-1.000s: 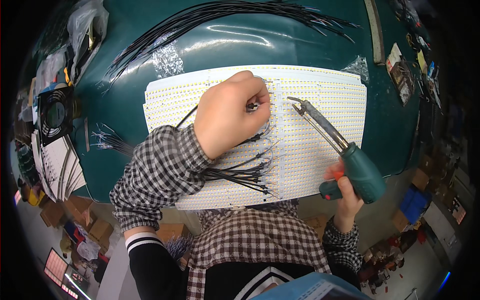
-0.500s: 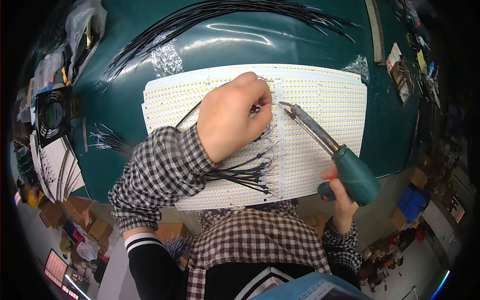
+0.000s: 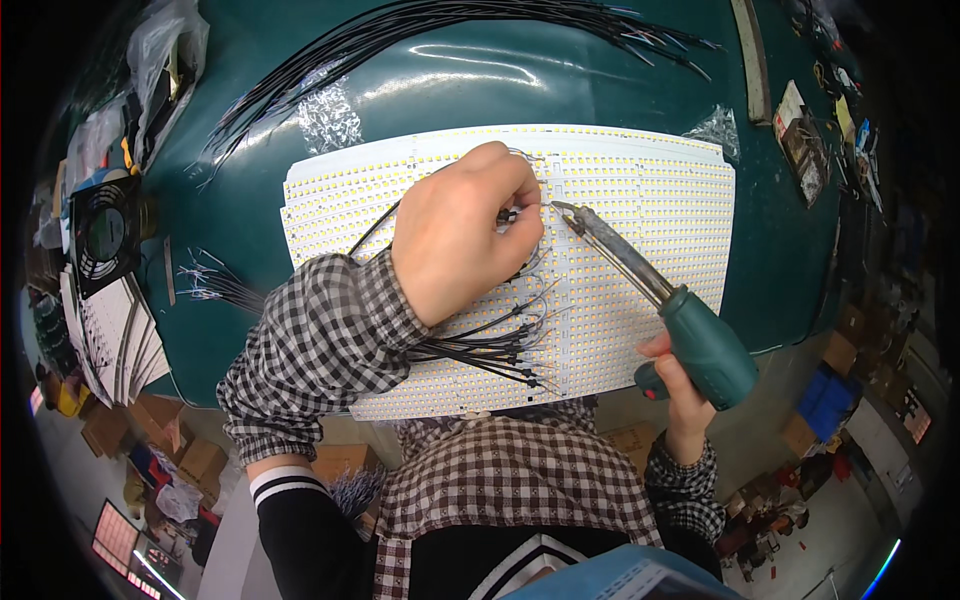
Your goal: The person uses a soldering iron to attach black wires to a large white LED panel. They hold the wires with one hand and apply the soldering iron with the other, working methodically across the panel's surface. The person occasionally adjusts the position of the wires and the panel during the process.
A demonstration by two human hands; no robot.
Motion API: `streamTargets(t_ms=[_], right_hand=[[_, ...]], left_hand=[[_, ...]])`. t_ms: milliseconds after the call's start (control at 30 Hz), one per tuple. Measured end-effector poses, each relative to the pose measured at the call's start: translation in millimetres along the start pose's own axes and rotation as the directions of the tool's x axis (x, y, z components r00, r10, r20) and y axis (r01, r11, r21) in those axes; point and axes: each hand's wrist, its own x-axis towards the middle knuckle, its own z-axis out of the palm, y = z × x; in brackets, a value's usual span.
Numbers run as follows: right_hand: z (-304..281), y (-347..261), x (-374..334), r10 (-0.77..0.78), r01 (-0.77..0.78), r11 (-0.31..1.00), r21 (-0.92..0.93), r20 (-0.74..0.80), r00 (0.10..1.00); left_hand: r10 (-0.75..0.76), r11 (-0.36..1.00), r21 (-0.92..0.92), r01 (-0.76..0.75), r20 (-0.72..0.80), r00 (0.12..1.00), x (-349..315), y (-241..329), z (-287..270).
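With my left hand (image 3: 465, 235) pinching a cable (image 3: 508, 215) over the board (image 3: 660, 250) and my right hand (image 3: 686, 398) gripping the iron (image 3: 710, 350), a small slip could make its near tip (image 3: 560, 206) burn my left hand.

The green table (image 3: 785, 250) serves as the landmark. A black fan (image 3: 105, 232) sits at the table's left side, and a clear plastic bag (image 3: 163, 65) lies at its far left. Crinkled clear film (image 3: 332, 118) shows on the table's far half. Along the table's right side lie a pale curved bar (image 3: 752, 62) and a worn, dark-stained packet (image 3: 803, 148). Beyond the table's near left corner are cardboard boxes (image 3: 202, 463); a blue object (image 3: 824, 408) shows past its near right.
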Motion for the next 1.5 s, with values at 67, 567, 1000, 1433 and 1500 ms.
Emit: streamTargets(t_ms=[67,567,1000,1433,1500], right_hand=[[0.5,-1.3,0.0,0.017,-0.017,1.0,0.002,-0.005,1.0],[0.4,1.6,1.3,0.009,-0.009,1.0,-0.004,0.012,1.0],[2.5,-5.2,2.7,0.008,-0.007,1.0,0.014,-0.074,0.997],[-3.6,0.3,2.1,-0.024,0.059,0.98,0.191,-0.179,0.984],[-4.2,2.4,1.4,-0.03,0.067,0.979,0.192,-0.191,0.981]], left_hand=[[0.003,1.0,0.004,-0.003,-0.003,1.0,-0.2,0.0,-0.1],[0.003,1.0,-0.003,-0.003,-0.007,1.0,0.3,0.1,0.6],[-0.028,0.999,0.027,0.027,0.027,0.999,-0.2,3.6,-1.2],[-0.014,0.997,0.082,0.0,0.168,0.986,-27.6,29.0,-18.1],[-0.072,0.997,0.026,0.069,0.169,0.983,-27.1,27.9,-17.4]])
